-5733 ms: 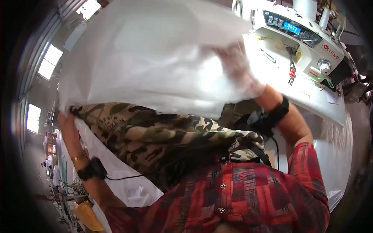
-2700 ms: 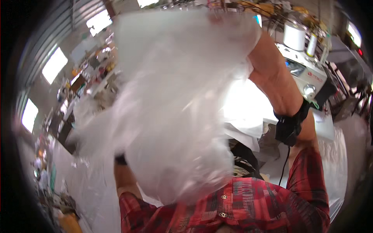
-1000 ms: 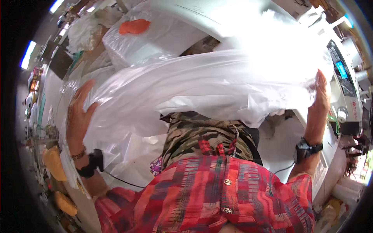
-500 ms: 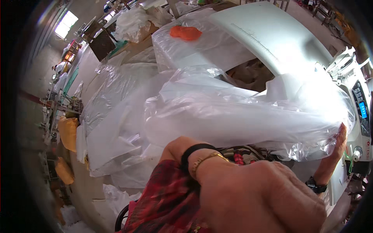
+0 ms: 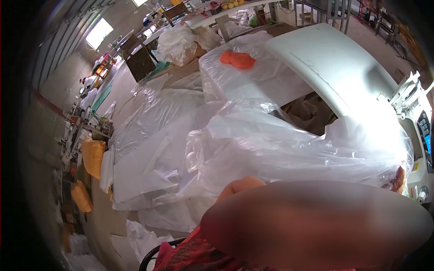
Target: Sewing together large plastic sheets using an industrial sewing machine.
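Observation:
A large sheet of clear plastic film [image 5: 271,153] lies crumpled in front of me, spread over white material. Its right end bunches up at my right hand [image 5: 398,179], which pinches the film beside the sewing machine [image 5: 416,131]; only a small part of that hand shows. My left wrist [image 5: 244,184] rises at the lower middle, near the film's front edge. A large blurred patch covers the rest of my left hand, so its fingers cannot be made out. Red patterned cloth [image 5: 190,253] shows at the lower edge.
A pale curved tabletop [image 5: 325,58] extends behind the machine, with a dark gap [image 5: 309,113] beside it. An orange bundle [image 5: 237,59] rests on more film. White plastic bags [image 5: 176,43] are heaped farther back. Yellow bundles [image 5: 93,156] stand at left.
My view has tilted up, so everything sits lower and farther right. The film's raised fold has flattened and crumpled. My left hand, bracelet visible before, is now hidden by blur.

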